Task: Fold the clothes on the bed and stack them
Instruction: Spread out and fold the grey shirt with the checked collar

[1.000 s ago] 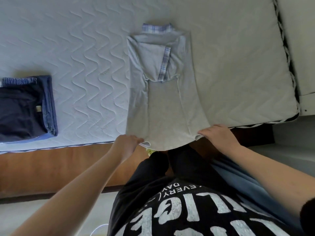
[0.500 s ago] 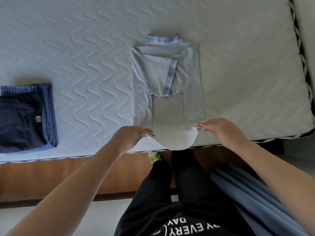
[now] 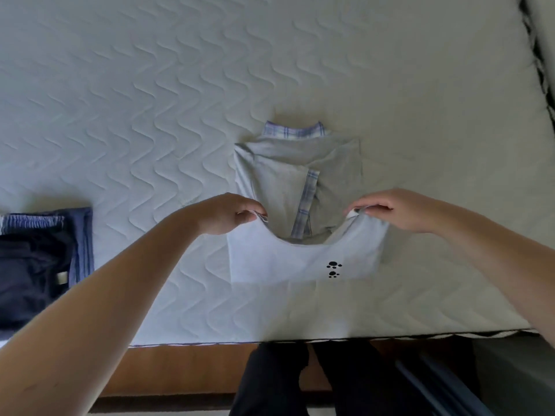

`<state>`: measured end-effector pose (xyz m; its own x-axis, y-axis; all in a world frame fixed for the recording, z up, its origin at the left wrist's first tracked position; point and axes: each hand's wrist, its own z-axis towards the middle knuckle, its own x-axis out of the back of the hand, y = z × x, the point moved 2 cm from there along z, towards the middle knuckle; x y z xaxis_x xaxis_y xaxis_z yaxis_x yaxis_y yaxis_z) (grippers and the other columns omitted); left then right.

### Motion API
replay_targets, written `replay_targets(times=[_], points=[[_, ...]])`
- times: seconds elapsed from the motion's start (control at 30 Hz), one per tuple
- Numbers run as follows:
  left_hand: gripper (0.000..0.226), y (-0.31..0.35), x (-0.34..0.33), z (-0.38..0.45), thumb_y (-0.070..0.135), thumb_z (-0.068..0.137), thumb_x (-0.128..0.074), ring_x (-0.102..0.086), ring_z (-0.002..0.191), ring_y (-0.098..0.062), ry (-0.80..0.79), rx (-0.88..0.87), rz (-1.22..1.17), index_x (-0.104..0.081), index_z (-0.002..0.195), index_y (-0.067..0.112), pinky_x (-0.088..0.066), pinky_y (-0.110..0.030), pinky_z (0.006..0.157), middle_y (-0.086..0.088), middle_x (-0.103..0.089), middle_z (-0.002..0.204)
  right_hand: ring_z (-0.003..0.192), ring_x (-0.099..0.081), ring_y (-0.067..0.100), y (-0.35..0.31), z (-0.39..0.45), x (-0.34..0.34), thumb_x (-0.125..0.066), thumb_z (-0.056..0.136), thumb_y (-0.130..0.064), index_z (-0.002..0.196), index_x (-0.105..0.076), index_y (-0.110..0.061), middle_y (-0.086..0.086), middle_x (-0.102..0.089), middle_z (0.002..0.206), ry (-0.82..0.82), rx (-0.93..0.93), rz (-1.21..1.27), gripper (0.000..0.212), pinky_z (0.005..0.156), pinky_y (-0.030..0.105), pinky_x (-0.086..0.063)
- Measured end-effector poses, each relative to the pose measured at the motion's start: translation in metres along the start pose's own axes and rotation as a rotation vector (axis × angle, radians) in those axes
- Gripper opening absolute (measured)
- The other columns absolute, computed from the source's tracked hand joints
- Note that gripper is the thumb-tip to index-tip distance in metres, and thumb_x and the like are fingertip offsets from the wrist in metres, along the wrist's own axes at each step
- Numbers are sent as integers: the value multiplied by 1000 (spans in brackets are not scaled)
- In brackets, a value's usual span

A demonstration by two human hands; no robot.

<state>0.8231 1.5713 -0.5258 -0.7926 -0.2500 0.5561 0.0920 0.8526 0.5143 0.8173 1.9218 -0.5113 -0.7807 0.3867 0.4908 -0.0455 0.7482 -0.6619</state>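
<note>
The grey polo shirt (image 3: 295,175), hem corners pinched by left hand (image 3: 223,213) and right hand (image 3: 396,210), is half-folded; folded dark clothes (image 3: 36,265) are stacked left of the fingers (image 3: 255,212).

bed (image 3: 150,100): quilted pale mattress. grey shirt (image 3: 300,175) lies centre, half folded. dark folded stack (image 3: 39,265) at left near edge, well apart.

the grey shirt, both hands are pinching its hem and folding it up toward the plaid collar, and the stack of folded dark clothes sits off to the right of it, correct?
Not quite. The stack of folded dark clothes sits to the left of the grey shirt, not the right, as the head view shows. The rest holds: the left hand and right hand pinch the hem, folding toward the plaid collar.
</note>
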Motion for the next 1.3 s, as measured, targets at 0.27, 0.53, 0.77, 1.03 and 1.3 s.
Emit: replay_targets(times=[0.27,0.53,0.77,1.03,1.3], points=[[28,-48,82,97,22,102,-48,-54,110,-9,20,10,84,-61,127,27,-35,-21,91,10,-61,121,111,-54,12,34,109,56,-50,100,-10,125,-56,-22,-2,-62,121,50,-48,105,28,96,27,-40],[27,-90,119,188,29,104,-42,-53,102,-19,28,103,186,-53,129,28,-40,-34,88,4,-57,114,90,-60,27,84,194,88,-52,99,-17,110,-61,-16,9,-65,99,297,-142,-43,14,73,31,-41],[25,-126,105,231,31,105,-40,-50,92,-22,159,229,132,-52,124,21,-33,-32,75,-2,-54,103,84,-57,24,113,238,86,-55,97,-19,112,-66,-10,12,-68,103,462,-224,-111,21,67,30,-34],[26,-141,92,251,25,105,-40,-49,90,-18,285,230,49,-57,122,16,-33,-28,73,-7,-58,112,97,-59,23,116,264,79,-68,88,-38,118,-62,-14,5,-65,108,285,-226,-128,39,80,32,-42],[25,-135,98,262,25,105,-38,-50,90,-22,345,233,32,-55,120,14,-36,-32,74,-12,-59,113,90,-52,22,120,284,80,-77,80,-37,108,-63,-7,9,-59,99,292,-244,-205,43,66,28,-25]])
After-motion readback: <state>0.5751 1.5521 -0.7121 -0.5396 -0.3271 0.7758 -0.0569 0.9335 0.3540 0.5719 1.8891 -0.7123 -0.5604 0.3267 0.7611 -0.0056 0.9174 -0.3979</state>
